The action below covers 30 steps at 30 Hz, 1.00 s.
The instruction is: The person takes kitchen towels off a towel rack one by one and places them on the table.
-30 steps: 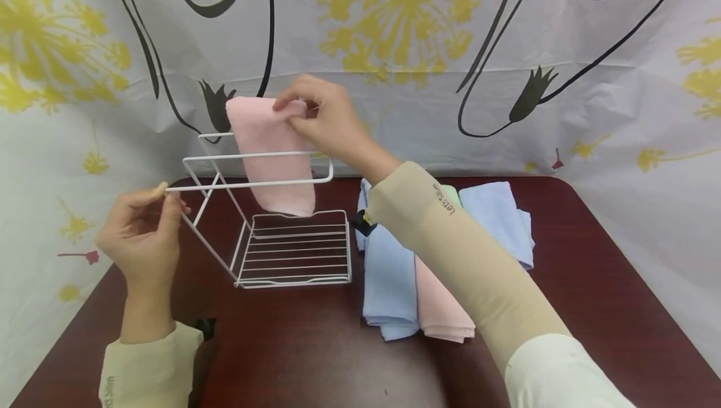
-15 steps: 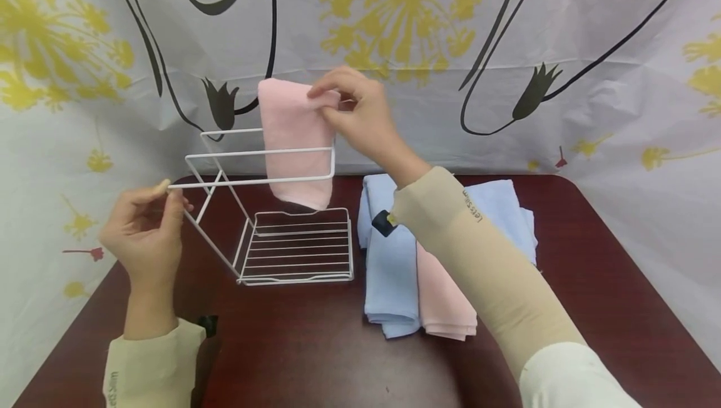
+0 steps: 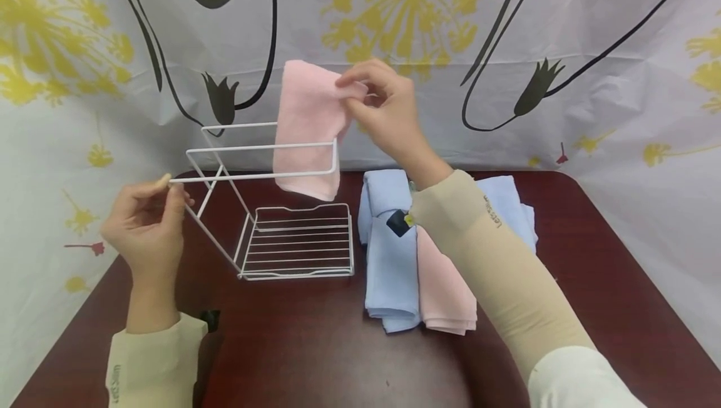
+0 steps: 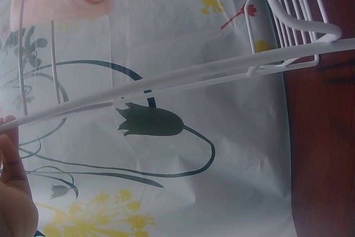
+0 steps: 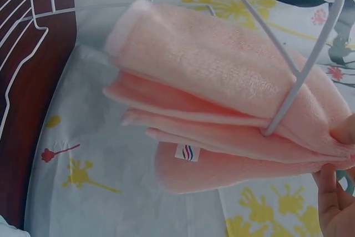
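Observation:
In the head view my right hand (image 3: 388, 104) pinches the upper right corner of a folded pink towel (image 3: 308, 107). The towel hangs at the right end of a white wire rack's top rails (image 3: 253, 176), behind the two nearer ones. Several layers and a small white label (image 5: 187, 152) show in the right wrist view, where a rail loop (image 5: 302, 76) crosses the towel. My left hand (image 3: 148, 223) pinches the rack's near left top corner. Only part of that hand (image 4: 14, 187) appears in the left wrist view.
The rack's wire base shelf (image 3: 298, 275) stands on the dark red table (image 3: 315, 345). To its right lie folded towels: a blue one (image 3: 394, 276), a pink one (image 3: 445, 289) and another blue one (image 3: 504, 201) partly behind my right forearm. A patterned sheet (image 3: 422, 126) hangs behind.
My right hand has moved right and upward, drawing the pink towel along the rails toward their right end. The left hand keeps its hold on the rack corner.

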Motion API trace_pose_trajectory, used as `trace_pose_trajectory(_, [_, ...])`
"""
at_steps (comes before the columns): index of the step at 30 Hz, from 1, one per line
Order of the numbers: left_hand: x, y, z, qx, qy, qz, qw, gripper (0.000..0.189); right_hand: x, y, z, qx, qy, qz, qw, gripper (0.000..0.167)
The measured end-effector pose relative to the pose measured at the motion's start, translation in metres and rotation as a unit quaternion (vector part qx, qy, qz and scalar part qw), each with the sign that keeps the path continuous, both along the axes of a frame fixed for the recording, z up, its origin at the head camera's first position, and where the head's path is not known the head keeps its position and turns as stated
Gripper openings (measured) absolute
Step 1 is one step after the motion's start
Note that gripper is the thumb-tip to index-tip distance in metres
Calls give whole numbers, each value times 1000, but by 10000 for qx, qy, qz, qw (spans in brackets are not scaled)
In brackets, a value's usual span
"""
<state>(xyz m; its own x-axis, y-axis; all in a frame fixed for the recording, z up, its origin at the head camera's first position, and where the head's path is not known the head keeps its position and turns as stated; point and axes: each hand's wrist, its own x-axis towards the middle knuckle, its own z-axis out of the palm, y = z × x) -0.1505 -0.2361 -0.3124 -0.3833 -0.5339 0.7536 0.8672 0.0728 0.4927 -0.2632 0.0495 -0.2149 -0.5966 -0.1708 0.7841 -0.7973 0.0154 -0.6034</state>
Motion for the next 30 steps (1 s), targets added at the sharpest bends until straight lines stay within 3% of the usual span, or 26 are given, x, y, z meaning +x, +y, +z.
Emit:
trace_pose_trajectory(10, [-1,-3,-1,15,6,43,10000,18,6,13,-13,-567,130,156,9982,16])
trace_pose_trajectory(17, [-2,-2,-3,-32,18,72,10000,20,13,21,-22,-894,-194,-89,9958,18])
trace_pose_trajectory(23, [-2,-2,-4,-13,18,61,10000,19,16,30,-27,-1297,-533,-36,9901,22])
trace_pose_trajectory(30, [-2,-1,-3,-64,5,155,9999,19,18,40,-29,-1594,-604,-194,9852,20])
